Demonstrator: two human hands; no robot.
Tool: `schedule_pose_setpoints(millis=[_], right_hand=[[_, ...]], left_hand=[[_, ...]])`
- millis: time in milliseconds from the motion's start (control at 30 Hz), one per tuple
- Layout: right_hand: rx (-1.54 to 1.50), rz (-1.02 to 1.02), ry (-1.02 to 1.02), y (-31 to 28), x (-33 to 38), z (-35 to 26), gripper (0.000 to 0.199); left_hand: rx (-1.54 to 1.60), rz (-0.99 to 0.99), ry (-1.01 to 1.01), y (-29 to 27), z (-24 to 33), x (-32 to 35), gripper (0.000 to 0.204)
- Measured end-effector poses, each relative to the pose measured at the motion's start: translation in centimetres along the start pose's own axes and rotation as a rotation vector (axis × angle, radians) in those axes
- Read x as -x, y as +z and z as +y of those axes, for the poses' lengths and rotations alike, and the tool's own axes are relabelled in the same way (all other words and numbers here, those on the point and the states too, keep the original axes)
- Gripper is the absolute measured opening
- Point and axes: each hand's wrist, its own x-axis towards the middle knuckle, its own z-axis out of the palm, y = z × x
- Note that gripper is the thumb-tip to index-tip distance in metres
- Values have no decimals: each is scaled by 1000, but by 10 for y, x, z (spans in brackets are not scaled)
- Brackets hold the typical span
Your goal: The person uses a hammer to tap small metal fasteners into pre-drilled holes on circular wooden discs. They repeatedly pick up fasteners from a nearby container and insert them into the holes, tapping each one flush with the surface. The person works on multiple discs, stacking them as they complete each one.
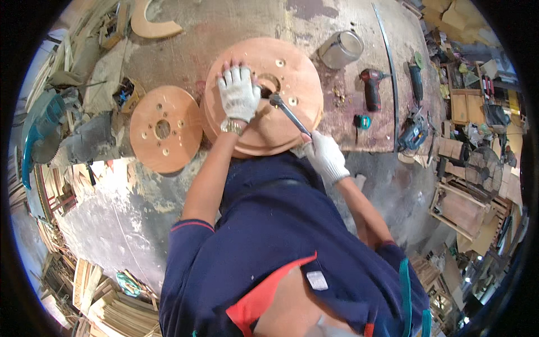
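Pressed the left hand, with slightly spread fingers, onto the large wooden disc, with the smaller disc just left of it, and curled the fingers of the right hand round a hammer-like tool reaching over it, possibly risking bruised left fingertips through a glancing blow.

We count two gloved hands, one left hand and one right hand; one long-handled tool; one wristwatch; at least two large wooden discs, stacked; one smaller wooden disc; one curved wooden piece; one jar; one red-and-black power driver; one angle grinder; one blue power tool; one long metal strip; one fan; the wood offcuts are too many for us to count.
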Motion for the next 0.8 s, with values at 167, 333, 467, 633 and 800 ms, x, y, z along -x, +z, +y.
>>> schedule_pose_setpoints(millis=[167,333,467,633,800], right_hand=[[-337,404,-223,-45,42,-34,34],[-286,191,37,39,7,30,29],[-303,141,121,17,20,39,33],[-603,357,450,33,56,70,36],[-711,493,619,78,88,120,46]], left_hand=[[-36,12,-16,-4,-1,2,50],[-61,-49,-2,3,1,3,50],[-130,10,54,-1,-2,12,50],[41,-111,-19,-27,43,-4,46],[491,-201,543,-11,168,-15,13]])
